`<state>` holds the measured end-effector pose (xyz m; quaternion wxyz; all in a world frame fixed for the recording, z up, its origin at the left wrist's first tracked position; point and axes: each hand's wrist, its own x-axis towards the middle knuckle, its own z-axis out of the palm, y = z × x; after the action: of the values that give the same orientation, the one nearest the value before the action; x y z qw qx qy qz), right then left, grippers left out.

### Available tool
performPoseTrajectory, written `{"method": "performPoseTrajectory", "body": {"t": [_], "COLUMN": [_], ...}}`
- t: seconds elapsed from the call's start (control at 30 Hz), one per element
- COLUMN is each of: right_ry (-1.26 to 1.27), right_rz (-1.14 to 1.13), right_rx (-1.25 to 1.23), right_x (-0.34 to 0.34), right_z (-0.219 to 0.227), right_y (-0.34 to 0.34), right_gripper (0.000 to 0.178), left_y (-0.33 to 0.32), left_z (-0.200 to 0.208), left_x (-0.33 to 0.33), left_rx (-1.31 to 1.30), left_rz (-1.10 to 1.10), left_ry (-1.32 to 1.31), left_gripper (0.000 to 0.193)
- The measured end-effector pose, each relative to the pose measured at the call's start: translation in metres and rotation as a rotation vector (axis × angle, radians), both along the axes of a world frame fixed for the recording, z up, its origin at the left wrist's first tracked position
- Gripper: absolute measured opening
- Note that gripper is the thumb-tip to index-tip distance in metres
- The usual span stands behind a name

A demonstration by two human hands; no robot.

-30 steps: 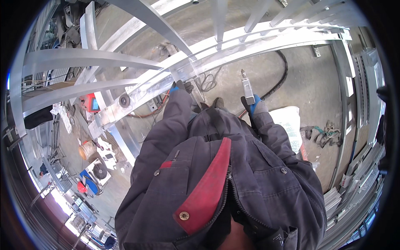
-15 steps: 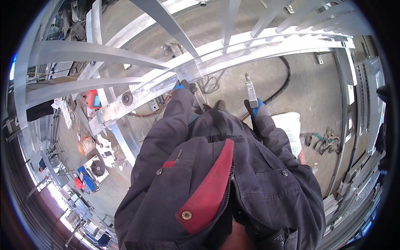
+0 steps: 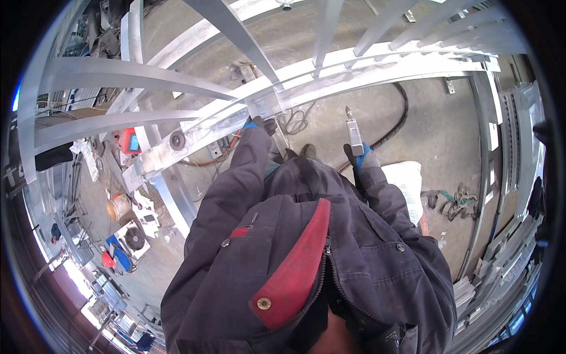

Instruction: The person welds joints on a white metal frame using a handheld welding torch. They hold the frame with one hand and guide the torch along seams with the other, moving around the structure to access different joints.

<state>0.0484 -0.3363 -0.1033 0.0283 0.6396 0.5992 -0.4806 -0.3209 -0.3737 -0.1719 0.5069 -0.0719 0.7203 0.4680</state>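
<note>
Tool (image 3: pixel 354 131) — slim grey metal body with a pointed bit at its tip, standing upright just below the long frame rail (image 3: pixel 377 65). Right hand (image 3: pixel 361 158), in a blue and dark glove, is closed round the tool's lower end, tip pointing up toward the rail but clear of it.

Left hand (image 3: pixel 257 125), also blue-gloved, is up at the rail where a slanted bar (image 3: pixel 233 35) meets it at a plate. It touches the metal there. Fingers are mostly hidden behind the sleeve and the joint — cannot tell whether they grip or just press.

Both arms are in a dark grey jacket (image 3: pixel 306 259) with a red collar lining, reaching up from the lower edge toward the rail.

Beyond the rail, vertical bars (image 3: pixel 325 26) rise off it toward the top edge. Below the rail, on the concrete floor (image 3: pixel 436 124), a thick black hose (image 3: pixel 396 121) curves past the tool's right side. A white sack (image 3: pixel 408 187) lies just right of the right forearm, with a tangle of green straps (image 3: pixel 451 197) farther right.

Left of the rail's lower end, a red box (image 3: pixel 130 141) sits on the floor. Farther down-left are a round yellowish bucket (image 3: pixel 118 206) and a blue machine (image 3: pixel 121 251).
</note>
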Motion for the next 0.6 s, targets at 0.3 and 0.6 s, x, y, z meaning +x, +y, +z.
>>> {"method": "performPoseTrajectory", "body": {"t": [0.3, 0.6], "right_ry": [0.058, 0.059], "right_rz": [-0.089, -0.064], "right_rx": [0.134, 0.100], "right_x": [0.006, 0.001], "right_z": [-0.018, 0.000], "right_y": [-0.010, -0.009], "right_gripper": [0.063, 0.061], "left_y": [-0.001, -0.002], "left_z": [-0.025, -0.006], "left_x": [-0.019, -0.008], "left_rx": [0.014, 0.025], "left_rz": [0.012, 0.013], "left_ry": [-0.083, 0.035], "left_gripper": [0.039, 0.046]}}
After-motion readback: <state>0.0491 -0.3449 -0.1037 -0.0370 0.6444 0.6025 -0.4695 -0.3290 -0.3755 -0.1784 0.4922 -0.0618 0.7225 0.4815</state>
